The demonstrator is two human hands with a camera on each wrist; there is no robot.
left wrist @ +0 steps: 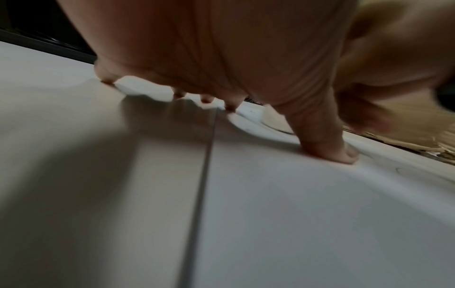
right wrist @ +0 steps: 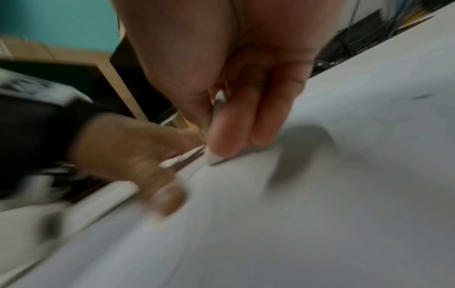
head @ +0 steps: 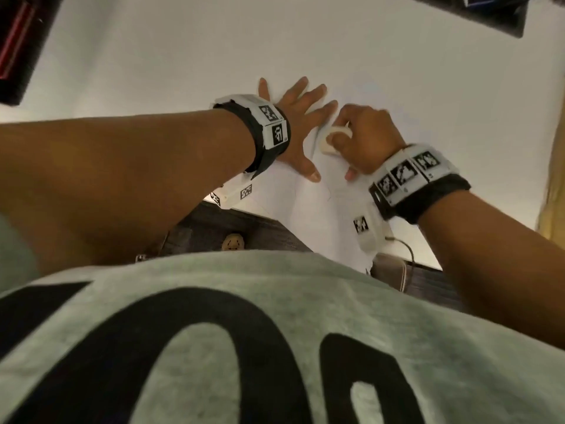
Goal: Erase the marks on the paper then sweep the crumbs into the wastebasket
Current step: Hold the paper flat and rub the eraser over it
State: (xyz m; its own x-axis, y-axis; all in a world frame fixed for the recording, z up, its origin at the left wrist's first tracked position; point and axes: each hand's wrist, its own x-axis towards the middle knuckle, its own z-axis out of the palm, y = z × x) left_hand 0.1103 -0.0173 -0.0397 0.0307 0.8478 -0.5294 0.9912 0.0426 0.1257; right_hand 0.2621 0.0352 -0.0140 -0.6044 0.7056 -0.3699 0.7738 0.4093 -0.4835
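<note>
A white sheet of paper [head: 330, 203] lies on the white table [head: 183, 62] near its front edge, with faint pencil lines on it. My left hand [head: 298, 117] lies flat on the paper's left side, fingers spread and straight, pressing it down; its thumb [left wrist: 329, 144] pushes on the sheet. Just to the right, my right hand [head: 363, 139] grips a white eraser [head: 331, 139] and holds its tip [right wrist: 214, 158] against the paper [right wrist: 295, 214]. The right wrist view is blurred by motion. A dark smudge [right wrist: 422, 96] shows farther along the sheet.
A dark object with red trim [head: 18, 47] sits at the table's far left, and another dark item [head: 477, 10] at the far right corner. Pale straw-like bristles [head: 553, 179] show at the right edge. Dark floor [head: 220, 228] lies below the table's front edge.
</note>
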